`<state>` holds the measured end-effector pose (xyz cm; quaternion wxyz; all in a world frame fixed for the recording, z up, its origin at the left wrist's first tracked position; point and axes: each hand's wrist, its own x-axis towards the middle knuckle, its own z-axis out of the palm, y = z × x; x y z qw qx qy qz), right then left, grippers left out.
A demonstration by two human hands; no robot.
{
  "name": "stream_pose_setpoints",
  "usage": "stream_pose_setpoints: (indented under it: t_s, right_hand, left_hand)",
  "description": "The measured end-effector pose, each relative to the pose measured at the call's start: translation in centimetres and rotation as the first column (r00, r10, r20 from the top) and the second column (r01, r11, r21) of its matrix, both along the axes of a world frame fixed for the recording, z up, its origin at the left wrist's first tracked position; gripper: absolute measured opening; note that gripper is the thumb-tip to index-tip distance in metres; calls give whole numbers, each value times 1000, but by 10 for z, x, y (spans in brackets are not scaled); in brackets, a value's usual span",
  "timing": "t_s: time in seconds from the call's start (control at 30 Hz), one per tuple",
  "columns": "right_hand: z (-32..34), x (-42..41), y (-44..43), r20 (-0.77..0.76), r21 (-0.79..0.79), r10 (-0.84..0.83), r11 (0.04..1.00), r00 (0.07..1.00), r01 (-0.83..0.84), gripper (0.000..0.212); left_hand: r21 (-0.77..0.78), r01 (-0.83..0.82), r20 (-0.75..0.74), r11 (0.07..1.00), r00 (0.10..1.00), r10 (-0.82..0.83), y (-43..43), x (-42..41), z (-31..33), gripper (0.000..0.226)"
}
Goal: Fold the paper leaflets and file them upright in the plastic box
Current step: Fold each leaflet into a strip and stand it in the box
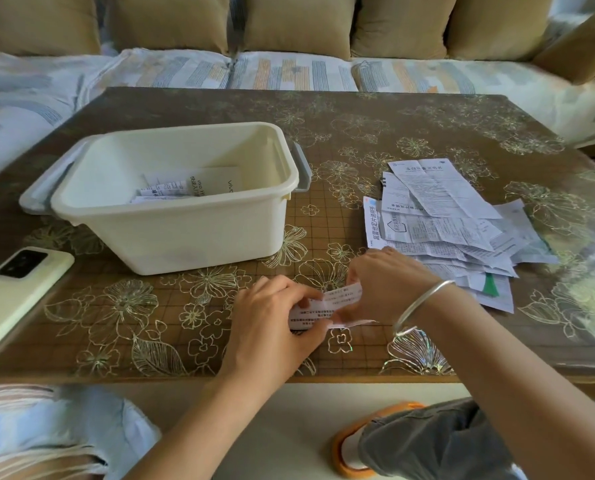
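A small white leaflet with printed text (341, 299) lies partly folded near the table's front edge. My left hand (271, 327) pinches its left part and my right hand (386, 289) grips its right part, thumbs on the paper. The cream plastic box (171, 233) with grey handles stands behind and to the left; several folded leaflets (185, 187) are inside it. A loose pile of unfolded leaflets (445, 220) lies at the right, just beyond my right hand.
A cream-cased phone (15, 289) lies face down at the table's left edge. The brown floral table top (150, 323) is glossy. A sofa with cushions (289, 26) runs behind the table. My knees show below the front edge.
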<state>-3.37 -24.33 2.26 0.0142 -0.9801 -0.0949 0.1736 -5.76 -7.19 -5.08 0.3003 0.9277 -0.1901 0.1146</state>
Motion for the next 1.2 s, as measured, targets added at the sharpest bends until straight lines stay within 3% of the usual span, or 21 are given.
stream_pose_setpoints:
  t_s: [0.13, 0.2, 0.27, 0.37, 0.5, 0.57, 0.63, 0.67, 0.7, 0.77, 0.8, 0.9, 1.07, 1.13, 1.2]
  right_hand:
    - [4, -2, 2, 15, 91, -55, 994, 998, 53, 56]
    - [5, -4, 1, -75, 259, -134, 954, 988, 149, 46]
    - [5, -7, -1, -283, 542, -228, 763, 932, 351, 36]
    - [-1, -11, -5, -437, 718, -292, 456, 851, 526, 29]
    - [-13, -22, -5, -453, 825, -269, 236, 850, 514, 46]
    - [-17, -32, -7, -425, 860, -263, 181, 866, 477, 56]
    - [-25, -44, -7, -321, 896, -273, 224, 907, 385, 46]
    - [-31, -50, -7, -199, 905, -291, 311, 936, 289, 34]
    - [-37, -57, -7, -9, 882, -304, 447, 953, 151, 24]
    - [-48, -63, -9, 410, 651, -200, 748, 890, -132, 21]
    - [-53, -64, -8, 517, 532, -110, 818, 849, -219, 24]
    - [-63, -61, -8, 577, 432, 34, 835, 816, -340, 30]
    - [-71, -64, -5, 527, 300, 139, 892, 838, -337, 43]
    - [-71, -67, -3, 512, 277, 148, 904, 846, -326, 47]
    - [-70, -66, -3, 507, 282, 137, 907, 851, -314, 47]
  left_hand:
    - [7, -48, 4, 999, 999, 48, -4, -4, -3, 40]
    - [12, -56, -3, 998, 998, 56, -4, -4, -2, 38]
    - [12, -55, -7, 998, 998, 55, -4, -4, -2, 36]
    - [19, -49, -14, 999, 999, 49, -4, -3, -2, 38]
    - [5, -46, -31, 999, 998, 47, -4, -2, -1, 42]
    - [4, -45, -36, 999, 998, 45, -3, -2, -2, 42]
    - [9, -40, -33, 999, 999, 40, -2, -2, -3, 42]
    - [5, -36, -30, 999, 999, 36, -2, -2, -3, 42]
    - [-4, -30, -30, 1000, 999, 30, -2, -2, -2, 41]
    - [-32, -23, -35, 999, 999, 22, 0, -2, -2, 42]
    - [-49, -28, -50, 998, 998, 26, 1, -2, -2, 44]
    - [-95, -35, -130, 995, 991, 22, 3, -1, 2, 63]
    - [-172, 37, -316, 984, 944, -91, 22, -1, 11, 95]
    - [-223, 29, -281, 974, 955, -92, 35, 3, 14, 85]
    - [-235, 19, -155, 972, 986, -56, 45, 7, 16, 50]
